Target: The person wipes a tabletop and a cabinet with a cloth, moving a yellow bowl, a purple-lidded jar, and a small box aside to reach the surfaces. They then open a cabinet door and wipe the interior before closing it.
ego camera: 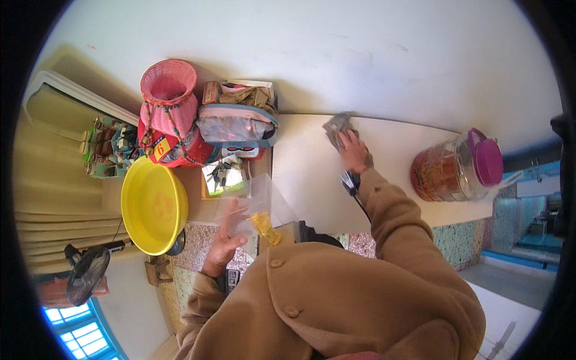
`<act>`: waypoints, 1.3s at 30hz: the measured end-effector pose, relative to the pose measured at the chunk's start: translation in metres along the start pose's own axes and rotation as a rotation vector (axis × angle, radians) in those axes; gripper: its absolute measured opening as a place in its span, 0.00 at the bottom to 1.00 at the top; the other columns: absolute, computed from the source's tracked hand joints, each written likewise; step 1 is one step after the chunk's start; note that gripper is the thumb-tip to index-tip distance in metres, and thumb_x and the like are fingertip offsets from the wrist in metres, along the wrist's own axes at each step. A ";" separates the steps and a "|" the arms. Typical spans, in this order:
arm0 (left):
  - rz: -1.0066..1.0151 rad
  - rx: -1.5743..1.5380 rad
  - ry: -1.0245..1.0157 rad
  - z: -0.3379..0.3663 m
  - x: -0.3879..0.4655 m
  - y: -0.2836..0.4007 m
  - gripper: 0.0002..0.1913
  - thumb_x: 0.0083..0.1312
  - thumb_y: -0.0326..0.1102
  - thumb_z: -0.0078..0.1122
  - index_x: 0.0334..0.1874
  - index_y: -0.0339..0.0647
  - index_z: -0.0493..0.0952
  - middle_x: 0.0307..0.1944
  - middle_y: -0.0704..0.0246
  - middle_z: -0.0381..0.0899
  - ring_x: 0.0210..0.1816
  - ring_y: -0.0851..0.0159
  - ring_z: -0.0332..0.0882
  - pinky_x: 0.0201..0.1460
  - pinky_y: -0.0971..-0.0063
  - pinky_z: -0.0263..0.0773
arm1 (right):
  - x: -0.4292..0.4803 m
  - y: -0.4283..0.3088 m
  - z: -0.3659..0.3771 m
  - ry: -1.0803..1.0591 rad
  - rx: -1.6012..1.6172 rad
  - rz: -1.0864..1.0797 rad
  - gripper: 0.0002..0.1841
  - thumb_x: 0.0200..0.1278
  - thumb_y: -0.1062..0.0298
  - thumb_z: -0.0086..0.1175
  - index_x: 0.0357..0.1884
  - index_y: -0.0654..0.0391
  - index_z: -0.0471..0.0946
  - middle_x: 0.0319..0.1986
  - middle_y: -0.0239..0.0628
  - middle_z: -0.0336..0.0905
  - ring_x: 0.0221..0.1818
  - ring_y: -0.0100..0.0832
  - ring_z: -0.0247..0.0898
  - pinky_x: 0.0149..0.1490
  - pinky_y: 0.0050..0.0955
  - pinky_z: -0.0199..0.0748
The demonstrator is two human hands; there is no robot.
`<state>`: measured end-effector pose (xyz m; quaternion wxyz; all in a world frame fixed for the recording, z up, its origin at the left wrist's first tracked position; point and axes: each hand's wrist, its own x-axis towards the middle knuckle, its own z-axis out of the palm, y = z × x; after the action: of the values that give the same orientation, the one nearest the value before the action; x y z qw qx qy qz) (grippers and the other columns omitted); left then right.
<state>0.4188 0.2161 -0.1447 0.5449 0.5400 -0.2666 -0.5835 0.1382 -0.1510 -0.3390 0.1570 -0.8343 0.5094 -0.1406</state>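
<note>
My right hand [353, 152] presses on a crumpled grey-brown cloth [336, 128] on the white tabletop [310, 180], near the wall. My left hand [226, 243] is at the table's front edge, palm up and fingers apart, behind or under a clear plastic bag [270, 195]. Whether its fingers grip the bag cannot be told. Something yellow [266, 228] shows at the bag's lower part, close to my coat. Left of the bag, a bunch of keys [219, 173] lies on a flat packet.
Far left stand a yellow basin [153, 207], a pink woven basket [168, 117] and a zipped pouch [238, 123] by a box [211, 92]. On the right, a large clear jar with a purple lid [488, 162] holds reddish contents. A small fan [87, 274] is at lower left.
</note>
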 end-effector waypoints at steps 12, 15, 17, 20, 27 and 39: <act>0.048 -0.025 0.139 0.021 0.006 -0.010 0.59 0.51 0.41 0.78 0.84 0.47 0.48 0.76 0.62 0.59 0.73 0.55 0.61 0.71 0.61 0.62 | -0.109 -0.012 -0.010 -0.188 0.128 -0.432 0.23 0.58 0.73 0.56 0.55 0.41 0.84 0.65 0.35 0.71 0.61 0.50 0.67 0.63 0.50 0.68; 0.041 -0.061 0.150 0.021 0.009 -0.005 0.60 0.50 0.41 0.79 0.84 0.48 0.49 0.76 0.63 0.60 0.73 0.55 0.60 0.71 0.61 0.62 | -0.211 -0.001 -0.055 -0.362 0.163 -0.442 0.20 0.58 0.71 0.57 0.53 0.42 0.84 0.61 0.35 0.75 0.58 0.46 0.70 0.60 0.47 0.68; 0.053 -0.057 0.163 0.020 0.007 -0.002 0.60 0.50 0.41 0.79 0.84 0.49 0.49 0.76 0.63 0.60 0.73 0.56 0.60 0.70 0.61 0.62 | -0.231 0.005 -0.065 -0.338 0.192 -0.463 0.20 0.57 0.72 0.57 0.53 0.42 0.84 0.61 0.35 0.75 0.57 0.45 0.70 0.60 0.47 0.68; 0.056 -0.015 0.163 0.021 0.004 -0.003 0.60 0.50 0.41 0.80 0.84 0.49 0.49 0.75 0.63 0.60 0.73 0.56 0.60 0.71 0.61 0.62 | -0.188 0.008 -0.052 -0.270 0.144 -0.462 0.21 0.57 0.74 0.56 0.53 0.42 0.84 0.61 0.35 0.76 0.57 0.46 0.70 0.60 0.46 0.68; 0.002 -0.038 0.240 0.032 -0.002 -0.006 0.60 0.50 0.39 0.80 0.83 0.48 0.48 0.75 0.62 0.59 0.73 0.56 0.59 0.72 0.60 0.61 | 0.049 -0.016 0.016 0.018 0.157 -0.403 0.23 0.60 0.76 0.54 0.54 0.37 0.85 0.60 0.30 0.78 0.55 0.45 0.72 0.58 0.47 0.71; 0.044 -0.017 0.234 0.041 -0.003 -0.003 0.61 0.49 0.38 0.80 0.84 0.49 0.48 0.76 0.62 0.59 0.73 0.57 0.59 0.72 0.58 0.61 | -0.104 0.022 -0.025 -0.114 0.181 -0.480 0.18 0.60 0.73 0.54 0.49 0.45 0.87 0.61 0.37 0.76 0.59 0.47 0.71 0.63 0.48 0.68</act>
<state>0.3795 0.2081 -0.1348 0.5895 0.5937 -0.2080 -0.5068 0.0651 -0.0700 -0.3331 0.2217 -0.9205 0.2723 -0.1715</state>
